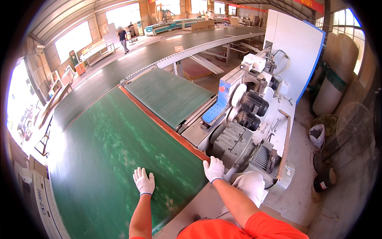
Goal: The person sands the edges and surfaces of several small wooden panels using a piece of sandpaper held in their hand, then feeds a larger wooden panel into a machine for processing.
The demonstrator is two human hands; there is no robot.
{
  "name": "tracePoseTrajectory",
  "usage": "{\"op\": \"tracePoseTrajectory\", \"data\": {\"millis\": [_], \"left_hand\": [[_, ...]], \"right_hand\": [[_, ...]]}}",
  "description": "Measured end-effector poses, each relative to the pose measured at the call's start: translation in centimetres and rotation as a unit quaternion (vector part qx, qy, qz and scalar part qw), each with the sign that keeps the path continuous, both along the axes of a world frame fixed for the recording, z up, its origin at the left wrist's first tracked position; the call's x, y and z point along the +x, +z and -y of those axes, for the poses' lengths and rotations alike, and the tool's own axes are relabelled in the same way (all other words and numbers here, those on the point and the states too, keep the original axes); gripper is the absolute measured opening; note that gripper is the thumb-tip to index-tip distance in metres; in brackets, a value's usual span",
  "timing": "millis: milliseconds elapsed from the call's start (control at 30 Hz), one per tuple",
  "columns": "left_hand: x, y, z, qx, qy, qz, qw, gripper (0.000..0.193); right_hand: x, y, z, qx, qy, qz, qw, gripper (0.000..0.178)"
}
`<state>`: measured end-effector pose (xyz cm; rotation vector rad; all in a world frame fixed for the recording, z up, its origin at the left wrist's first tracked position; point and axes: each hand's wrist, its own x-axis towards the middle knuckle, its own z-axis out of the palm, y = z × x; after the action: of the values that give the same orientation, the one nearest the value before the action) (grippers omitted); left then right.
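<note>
A wide green conveyor belt (119, 147) with pale scuff marks spreads in front of me. My left hand (143, 181), in a white knit glove, lies over it with fingers apart and holds nothing. A long reddish-brown strip (159, 120) runs along the belt's right edge. At its near end is my right hand (214, 169), gloved the same way, fingers stretched out beside the strip; the palm side is hidden. Just right of that hand stand a grey gearbox (234, 139) and a finned motor (260, 159).
Beyond the strip lies a second, narrower green belt (167, 95). The machine carries a blue perforated plate (213, 112), black motors (254, 102) and loose wrenches (274, 125). A tall white cabinet (292, 51) rises behind. Two people (123, 40) are far off; a floor fan (352, 123) stands right.
</note>
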<state>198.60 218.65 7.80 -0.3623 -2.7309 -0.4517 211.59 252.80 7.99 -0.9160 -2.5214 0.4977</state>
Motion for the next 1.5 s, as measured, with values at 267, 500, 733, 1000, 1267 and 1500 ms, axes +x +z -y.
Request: {"op": "tracePoseTrajectory", "data": {"millis": [267, 500, 733, 1000, 1267, 1500], "left_hand": [[-0.1, 0.0, -0.2, 0.001, -0.002, 0.004, 1.000, 0.054], [-0.3, -0.7, 0.1, 0.008, -0.010, -0.007, 1.000, 0.054], [-0.3, -0.5, -0.2, 0.011, -0.009, -0.004, 1.000, 0.055], [-0.2, -0.4, -0.1, 0.007, -0.011, -0.002, 1.000, 0.055], [-0.4, -0.5, -0.2, 0.004, -0.012, -0.009, 1.000, 0.054], [-0.7, -0.3, -1.1, 0.003, 0.005, 0.025, 1.000, 0.058]], "right_hand": [[0.0, 0.0, 0.0, 0.014, -0.003, -0.006, 1.000, 0.048], [-0.1, -0.2, 0.0, 0.012, -0.001, -0.015, 1.000, 0.047], [0.0, -0.1, -0.2, 0.018, 0.000, -0.014, 1.000, 0.047], [-0.2, -0.2, 0.0, 0.039, 0.001, -0.026, 0.999, 0.046], [-0.2, -0.5, -0.1, 0.052, -0.002, -0.034, 0.998, 0.044], [-0.2, -0.7, -0.1, 0.050, 0.002, -0.036, 0.998, 0.042]]}}
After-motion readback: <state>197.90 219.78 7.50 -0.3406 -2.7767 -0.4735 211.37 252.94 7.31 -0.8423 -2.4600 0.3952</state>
